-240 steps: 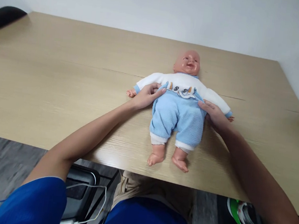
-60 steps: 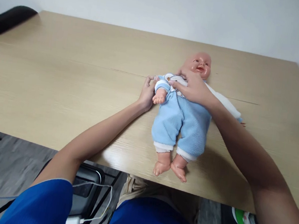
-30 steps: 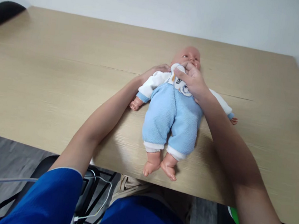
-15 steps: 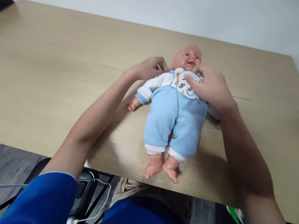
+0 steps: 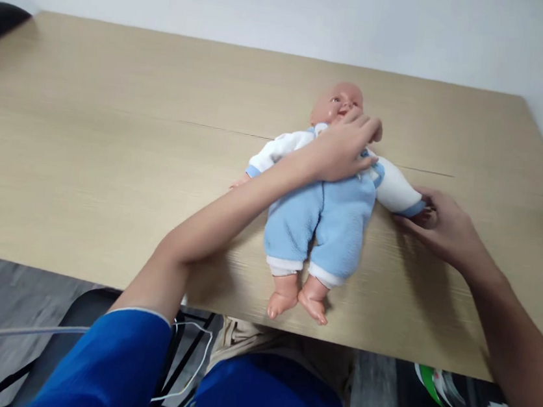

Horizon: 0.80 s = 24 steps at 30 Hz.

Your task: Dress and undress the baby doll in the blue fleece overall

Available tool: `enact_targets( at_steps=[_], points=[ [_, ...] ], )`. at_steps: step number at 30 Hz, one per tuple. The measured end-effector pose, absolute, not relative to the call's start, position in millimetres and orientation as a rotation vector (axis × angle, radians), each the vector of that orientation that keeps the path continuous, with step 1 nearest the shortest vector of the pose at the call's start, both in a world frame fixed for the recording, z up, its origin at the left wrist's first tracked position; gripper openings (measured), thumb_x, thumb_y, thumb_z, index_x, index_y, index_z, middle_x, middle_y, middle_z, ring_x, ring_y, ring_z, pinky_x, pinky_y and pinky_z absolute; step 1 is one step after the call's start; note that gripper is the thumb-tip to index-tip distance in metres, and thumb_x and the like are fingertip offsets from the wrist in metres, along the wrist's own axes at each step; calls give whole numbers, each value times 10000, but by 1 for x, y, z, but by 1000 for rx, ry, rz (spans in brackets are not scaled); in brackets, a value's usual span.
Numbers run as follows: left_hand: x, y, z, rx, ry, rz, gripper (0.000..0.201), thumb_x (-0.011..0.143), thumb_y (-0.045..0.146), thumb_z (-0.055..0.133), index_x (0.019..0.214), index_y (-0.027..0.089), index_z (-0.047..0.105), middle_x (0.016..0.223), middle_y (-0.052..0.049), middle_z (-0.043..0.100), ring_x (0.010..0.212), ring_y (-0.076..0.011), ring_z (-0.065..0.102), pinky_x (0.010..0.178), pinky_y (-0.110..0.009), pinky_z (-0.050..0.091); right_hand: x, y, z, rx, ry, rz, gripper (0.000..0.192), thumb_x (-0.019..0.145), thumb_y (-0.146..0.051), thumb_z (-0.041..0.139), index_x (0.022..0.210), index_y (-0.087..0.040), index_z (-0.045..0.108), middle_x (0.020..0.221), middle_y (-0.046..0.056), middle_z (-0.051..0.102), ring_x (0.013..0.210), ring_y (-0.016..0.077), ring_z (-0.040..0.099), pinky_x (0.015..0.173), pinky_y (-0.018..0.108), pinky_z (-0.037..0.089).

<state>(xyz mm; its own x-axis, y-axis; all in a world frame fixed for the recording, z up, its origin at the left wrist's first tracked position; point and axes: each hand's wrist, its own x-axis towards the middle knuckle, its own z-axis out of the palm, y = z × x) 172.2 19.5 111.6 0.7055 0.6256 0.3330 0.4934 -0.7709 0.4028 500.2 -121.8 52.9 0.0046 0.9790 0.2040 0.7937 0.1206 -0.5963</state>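
right hand (image 5: 448, 227): holding sleeve cuff (image 5: 412, 210); | left hand (image 5: 342, 147): across doll (image 5: 293, 222), grip hidden, cannot tell; | doll: beneath left hand, on tabletop (image 5: 125, 148); | risk: hard cuff tug could twist doll if left hand presses lightly

Office-type rm: tbl (image 5: 111, 146), blk chair (image 5: 0, 22)

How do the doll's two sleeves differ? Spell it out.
The sleeve on the person's left looks creased; the sleeve on the person's right looks smoother. The person's right hand is at the second's cuff, while the first's is unheld. Both are white with blue cuffs.
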Motion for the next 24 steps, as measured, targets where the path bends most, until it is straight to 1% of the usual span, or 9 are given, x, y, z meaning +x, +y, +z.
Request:
enact_targets(
  at_steps=[3,5,7,10,13,16,18,21,24],
  points=[
    [197,21,103,2709,939,421,272,1183,283,691,1427,172,733,1525,-214,829,1502,-438,668,1300,-608,482,504,-126,51,-1649,-1742,408,615,806,-735,976,1257,-341,833,1214,101,843,1126,467,844,1105,770,662],
    [201,24,98,2724,888,426,249,1210,276,644,1406,169,752,1495,-206,848,1474,-420,695,1295,-588,485,500,-120,52,-1593,-1595,416,658,750,-677,1049,1264,-339,816,1239,99,849,1109,439,838,1092,757,680],
    [198,26,93,2696,771,548,232,1221,283,621,1385,191,757,1457,-189,853,1431,-391,735,1251,-546,518,493,-109,54,-1496,-1468,475,703,730,-632,1096,1291,-346,784,1353,119,845,1208,430,827,1116,718,701],
    [190,27,88,2653,609,746,247,1249,337,564,1388,251,750,1431,-164,841,1395,-372,770,1188,-519,554,479,-82,58,-1350,-1360,583,709,789,-680,1088,1325,-380,733,1533,127,788,1426,436,771,1138,645,728],
    [184,25,86,2695,502,856,437,1312,527,412,1414,267,749,1417,-182,824,1366,-374,767,1194,-541,559,460,-49,60,-1288,-1348,658,706,847,-786,1033,1372,-429,725,1567,102,772,1487,438,726,1139,641,735],
    [181,23,83,2775,467,958,709,1312,673,210,1450,242,755,1427,-216,795,1334,-385,754,1169,-568,567,439,-26,56,-1201,-1432,691,745,836,-879,999,1380,-439,743,1448,76,809,1459,419,732,1205,648,706],
    [178,21,81,2811,487,1012,753,1310,677,167,1465,250,768,1450,-211,779,1365,-400,742,1194,-604,556,425,-21,50,-1142,-1506,687,724,836,-897,991,1336,-424,765,1356,69,820,1412,393,747,1255,627,676],
    [173,15,82,2776,555,1005,635,1306,679,303,1449,306,797,1461,-174,773,1443,-428,723,1241,-672,528,411,-32,44,-1089,-1607,610,592,938,-904,886,1230,-394,812,1293,79,804,1351,364,747,1301,600,633],
    [171,9,91,2618,661,968,428,1233,635,559,1367,338,837,1426,-145,783,1463,-438,728,1224,-663,552,403,-53,46,-1138,-1674,506,583,1073,-902,656,1157,-351,830,1300,104,775,1369,383,727,1326,642,603]
  ],
)
